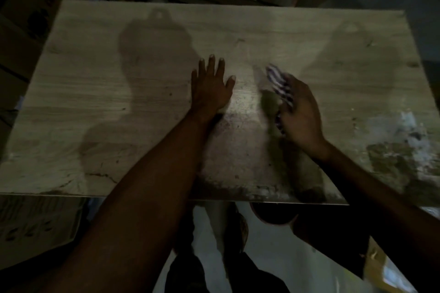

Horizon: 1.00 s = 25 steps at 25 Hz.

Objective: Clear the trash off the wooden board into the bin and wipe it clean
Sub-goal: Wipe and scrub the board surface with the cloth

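Right grip (pixel 300 112) curls its fingers round a blue-and-white striped cloth (pixel 278 83). The cloth is blurred, sticks out past the fingertips and hangs low over the pale rectangular wooden board (pixel 95 93); contact with the wood cannot be told. Left grip (pixel 212 85), just left of the right one, is open and flat, fingers spread, palm pressed on the board. Fine dark specks (pixel 240 112) dot the wood between both grips. Well to the right of the right grip, by the board's near corner, lies grey-white crumbly trash (pixel 402 147).
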{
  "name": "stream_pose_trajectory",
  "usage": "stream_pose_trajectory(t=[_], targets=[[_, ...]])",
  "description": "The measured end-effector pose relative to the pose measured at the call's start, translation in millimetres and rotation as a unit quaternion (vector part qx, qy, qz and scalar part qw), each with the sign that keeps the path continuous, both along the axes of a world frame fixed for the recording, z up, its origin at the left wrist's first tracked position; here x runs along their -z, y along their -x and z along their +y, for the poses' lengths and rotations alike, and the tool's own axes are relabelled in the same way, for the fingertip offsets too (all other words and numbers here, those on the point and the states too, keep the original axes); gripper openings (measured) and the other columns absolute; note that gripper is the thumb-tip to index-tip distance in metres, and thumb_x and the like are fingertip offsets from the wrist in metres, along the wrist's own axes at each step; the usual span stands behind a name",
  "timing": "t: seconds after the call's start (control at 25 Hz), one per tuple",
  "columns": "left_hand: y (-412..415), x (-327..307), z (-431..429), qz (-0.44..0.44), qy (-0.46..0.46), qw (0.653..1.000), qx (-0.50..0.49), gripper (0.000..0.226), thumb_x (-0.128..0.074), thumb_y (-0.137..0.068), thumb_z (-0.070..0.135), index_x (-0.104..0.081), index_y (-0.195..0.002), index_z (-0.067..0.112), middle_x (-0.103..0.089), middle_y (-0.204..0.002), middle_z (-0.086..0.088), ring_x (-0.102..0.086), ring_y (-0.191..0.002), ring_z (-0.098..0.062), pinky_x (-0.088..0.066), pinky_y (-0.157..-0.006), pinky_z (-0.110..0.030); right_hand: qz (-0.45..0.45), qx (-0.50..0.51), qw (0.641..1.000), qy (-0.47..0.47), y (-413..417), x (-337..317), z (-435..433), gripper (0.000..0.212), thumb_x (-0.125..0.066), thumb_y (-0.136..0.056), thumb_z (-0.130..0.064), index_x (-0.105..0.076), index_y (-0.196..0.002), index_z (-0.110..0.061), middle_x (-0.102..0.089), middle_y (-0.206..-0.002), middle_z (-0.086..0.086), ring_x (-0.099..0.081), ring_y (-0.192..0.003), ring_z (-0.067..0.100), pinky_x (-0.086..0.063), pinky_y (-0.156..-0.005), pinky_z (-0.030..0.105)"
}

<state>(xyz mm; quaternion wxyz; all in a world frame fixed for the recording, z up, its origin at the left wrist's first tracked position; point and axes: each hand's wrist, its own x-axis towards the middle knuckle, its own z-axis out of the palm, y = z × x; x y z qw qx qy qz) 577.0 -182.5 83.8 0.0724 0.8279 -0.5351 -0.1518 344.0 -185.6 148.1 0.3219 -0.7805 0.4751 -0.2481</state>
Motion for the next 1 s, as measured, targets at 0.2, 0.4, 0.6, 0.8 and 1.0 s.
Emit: stream_pose_trajectory(t=[0.2, 0.4, 0.6, 0.8, 1.0], targets=[[6, 1, 11, -0.032, 0.009, 0.999, 0.0, 0.067, -0.03, -0.102, 0.06, -0.019, -0.159, 0.027, -0.011, -0.168, -0.005, -0.007, -0.154, -0.033, -0.011, -0.122, -0.051, 0.077, 0.032, 0.996, 0.017, -46, 8, -41, 0.07, -0.059, -0.089, -0.002, -0.04, -0.156, -0.012, -0.046, -0.156, 0.01, -0.046, -0.14, 0.03, -0.043, -0.114, 0.039], [12, 3, 36, -0.041, 0.039, 0.998, 0.022, 0.068, -0.033, -0.101, 0.059, -0.023, -0.159, 0.025, -0.016, -0.167, -0.007, -0.012, -0.154, -0.034, -0.017, -0.122, -0.048, 0.059, 0.049, 0.997, -0.006, -39, 8, -19, 0.068, -0.058, -0.089, -0.001, -0.042, -0.154, -0.012, -0.048, -0.154, 0.009, -0.048, -0.14, 0.026, -0.04, -0.115, 0.033], [35, -1, 78, -0.025, 0.032, 0.999, 0.033, 0.068, -0.038, -0.102, 0.055, -0.022, -0.159, 0.022, -0.015, -0.168, -0.006, -0.01, -0.155, -0.032, -0.02, -0.12, -0.045, 0.062, 0.055, 0.997, -0.008, -26, -6, 28, 0.067, -0.057, -0.088, -0.002, -0.045, -0.153, -0.013, -0.049, -0.154, 0.008, -0.047, -0.141, 0.024, -0.037, -0.115, 0.031], [66, -13, 149, -0.019, 0.048, 0.995, 0.086, 0.064, -0.048, -0.096, 0.043, -0.044, -0.15, 0.01, -0.038, -0.158, -0.016, -0.037, -0.144, -0.038, -0.042, -0.108, -0.048, 0.036, 0.068, 0.996, -0.047, -9, -27, 85, 0.06, -0.062, -0.096, -0.005, -0.046, -0.153, -0.014, -0.048, -0.154, 0.007, -0.048, -0.139, 0.022, -0.036, -0.112, 0.024], [57, -53, 181, 0.217, -0.036, 0.975, 0.026, 0.058, -0.056, -0.092, 0.043, -0.05, -0.145, 0.02, -0.056, -0.145, -0.008, -0.054, -0.131, -0.027, -0.046, -0.107, -0.037, -0.066, 0.129, 0.976, -0.163, -13, -62, 120, 0.051, -0.063, -0.096, -0.004, -0.053, -0.145, -0.014, -0.061, -0.13, 0.0, -0.058, -0.112, 0.013, -0.045, -0.084, 0.012]])
